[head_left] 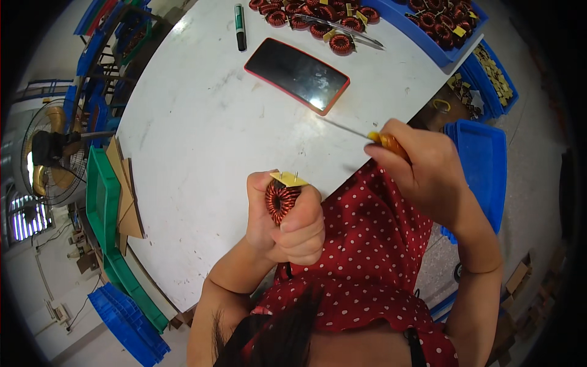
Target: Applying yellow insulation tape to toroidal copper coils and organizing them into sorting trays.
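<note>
My left hand point(287, 229) is closed around a toroidal coil point(280, 202) wound with copper wire, held above the near edge of the white table. A small yellow base plate point(289, 178) sits on top of the coil, with two metal pins standing up from it. My right hand point(422, 162), off to the right and apart from the coil, grips a screwdriver point(386, 144) by its amber handle. The thin shaft points left and away from me, over the table.
A phone point(298, 74) in a red case and a green marker point(239, 27) lie on the white table point(189, 153). Tweezers point(342, 29) rest among several coils point(340, 44) at the far side. A blue tray point(443, 56) holds more coils. Blue bins point(483, 171) stand at right, a fan point(54, 150) at left.
</note>
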{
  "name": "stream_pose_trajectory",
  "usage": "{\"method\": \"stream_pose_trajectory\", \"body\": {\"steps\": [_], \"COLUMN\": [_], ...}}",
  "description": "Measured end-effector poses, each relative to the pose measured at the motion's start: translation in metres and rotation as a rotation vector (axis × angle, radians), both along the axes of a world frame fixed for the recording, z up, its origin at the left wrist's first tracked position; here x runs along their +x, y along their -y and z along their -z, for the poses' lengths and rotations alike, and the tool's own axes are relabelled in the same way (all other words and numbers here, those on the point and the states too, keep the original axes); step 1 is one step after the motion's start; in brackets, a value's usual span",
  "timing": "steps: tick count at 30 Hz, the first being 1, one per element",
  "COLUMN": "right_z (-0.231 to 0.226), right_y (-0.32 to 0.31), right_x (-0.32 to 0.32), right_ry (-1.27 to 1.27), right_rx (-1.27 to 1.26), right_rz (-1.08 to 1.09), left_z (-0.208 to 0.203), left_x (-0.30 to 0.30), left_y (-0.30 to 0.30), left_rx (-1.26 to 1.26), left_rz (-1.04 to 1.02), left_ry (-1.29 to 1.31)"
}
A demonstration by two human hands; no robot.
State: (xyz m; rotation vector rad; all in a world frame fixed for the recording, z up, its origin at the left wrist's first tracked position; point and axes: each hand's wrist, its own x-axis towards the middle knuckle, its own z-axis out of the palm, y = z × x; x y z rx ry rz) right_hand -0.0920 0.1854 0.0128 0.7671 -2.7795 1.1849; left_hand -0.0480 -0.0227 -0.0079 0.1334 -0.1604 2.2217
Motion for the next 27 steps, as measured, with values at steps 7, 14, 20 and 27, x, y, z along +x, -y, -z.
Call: {"method": "stream_pose_trajectory", "body": {"steps": [7,14,20,27], "right_z": [0.012,0.014,0.008,0.015], "right_y": [-0.010,-0.031,-0.053,-0.091], "right_x": [0.000,-0.016,-0.036,-0.101], "right_ry": [0.133,0.258,0.327,0.128], "right_rx": [-0.012,0.062,0.099,0.101], "right_rz": [-0.020,0.069,0.172,0.506], "left_z": [0.005,0.000,0.009,0.007], "left_x": [-0.009,-0.071,-0.196,-0.288], "left_y": [-0.002,0.000,-0.004,-0.038], "left_rx": [0.009,-1.138,-1.846,-2.453], "left_rz": [0.005,-0.409,-0.943,-1.187], "left_ry": [0.076,-0.295,-0.983,-1.593]}}
